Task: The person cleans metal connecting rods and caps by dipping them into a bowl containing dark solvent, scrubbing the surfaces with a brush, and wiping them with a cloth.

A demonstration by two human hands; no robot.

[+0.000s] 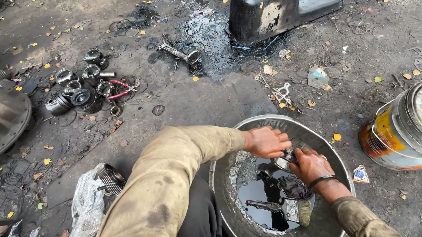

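A dented metal basin (pixel 227 180) holds black oily liquid (pixel 257 195). Over it, my left hand (pixel 266 141) and my right hand (pixel 310 165) both grip a small round metal engine part (pixel 284 161), held just above the liquid. A dark rag (pixel 295 187) lies in the liquid below my right hand. A flat paintbrush (pixel 289 209) rests in the basin with its bristles to the right. My sleeves are oil-stained.
Several pistons (pixel 74 92) and red-handled pliers (pixel 121 89) lie on the oily ground at left. A connecting rod (pixel 178 52), a black oil pan (pixel 275 13), a tipped metal can (pixel 402 127), a gear on plastic (pixel 108 178) and a large disc (pixel 5 120) surround me.
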